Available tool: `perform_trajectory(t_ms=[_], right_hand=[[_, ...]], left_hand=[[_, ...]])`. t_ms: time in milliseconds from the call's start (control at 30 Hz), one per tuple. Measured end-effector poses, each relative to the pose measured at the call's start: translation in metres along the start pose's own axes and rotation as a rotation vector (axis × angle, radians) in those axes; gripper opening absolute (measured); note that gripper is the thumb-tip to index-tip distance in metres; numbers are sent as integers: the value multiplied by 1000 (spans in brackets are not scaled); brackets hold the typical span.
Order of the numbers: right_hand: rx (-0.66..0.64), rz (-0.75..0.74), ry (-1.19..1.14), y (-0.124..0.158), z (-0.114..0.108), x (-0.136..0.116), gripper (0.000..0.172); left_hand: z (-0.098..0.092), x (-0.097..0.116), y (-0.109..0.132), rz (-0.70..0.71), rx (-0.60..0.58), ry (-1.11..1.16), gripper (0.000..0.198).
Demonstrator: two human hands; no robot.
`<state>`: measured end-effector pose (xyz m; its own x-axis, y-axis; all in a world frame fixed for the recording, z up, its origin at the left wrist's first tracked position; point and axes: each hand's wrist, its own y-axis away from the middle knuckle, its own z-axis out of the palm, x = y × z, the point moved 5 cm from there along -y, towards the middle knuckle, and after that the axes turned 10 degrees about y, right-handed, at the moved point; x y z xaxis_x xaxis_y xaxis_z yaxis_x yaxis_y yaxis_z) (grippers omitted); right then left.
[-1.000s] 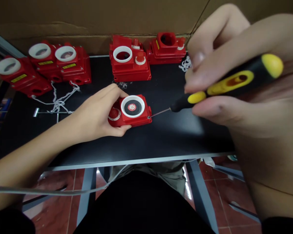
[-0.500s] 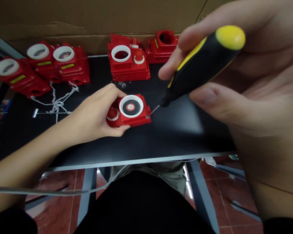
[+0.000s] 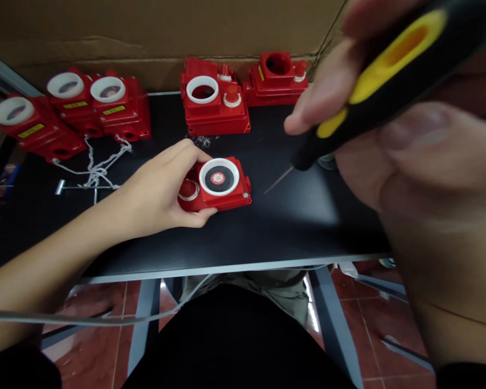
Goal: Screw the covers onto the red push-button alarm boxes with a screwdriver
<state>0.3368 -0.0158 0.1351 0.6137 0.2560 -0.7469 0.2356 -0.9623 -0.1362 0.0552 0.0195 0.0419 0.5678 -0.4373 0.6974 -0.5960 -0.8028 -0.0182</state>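
My left hand (image 3: pixel 172 186) grips the left end of a red housing (image 3: pixel 240 197) that rests on the black tabletop. On top of this housing sits a white ring (image 3: pixel 203 181) around a black disc with a red and white emblem. A screw (image 3: pixel 245 195) shows at its near right corner. Close to the camera, my right hand (image 3: pixel 405 135) is closed around a black and yellow screwdriver (image 3: pixel 344 119). Its thin tip points down-left, apart from the housing and to the right of the screw. The end of the handle runs out of the frame.
Three red housings with white rings (image 3: pixel 121 108) stand at the back left, strings hanging from them to metal bars (image 3: pixel 76 187). More red housings (image 3: pixel 216 116) line the cardboard wall (image 3: pixel 154 32). White scraps (image 3: pixel 204 141) lie nearby. A cable (image 3: pixel 146 320) crosses the front.
The screwdriver has lifted off the screw, moving right and toward the camera with my right hand. My left hand and the red housing have stayed in place.
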Motion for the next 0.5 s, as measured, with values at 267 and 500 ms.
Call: perform_trajectory(t_ms=[267,500], right_hand=[[128,-187,35,14,16,2,23],[-253,-290,420,-3,56,38,24]], left_hand=[[0,2,1,24,-6,0,58],[-1,0,-1,10,-20,1,60]])
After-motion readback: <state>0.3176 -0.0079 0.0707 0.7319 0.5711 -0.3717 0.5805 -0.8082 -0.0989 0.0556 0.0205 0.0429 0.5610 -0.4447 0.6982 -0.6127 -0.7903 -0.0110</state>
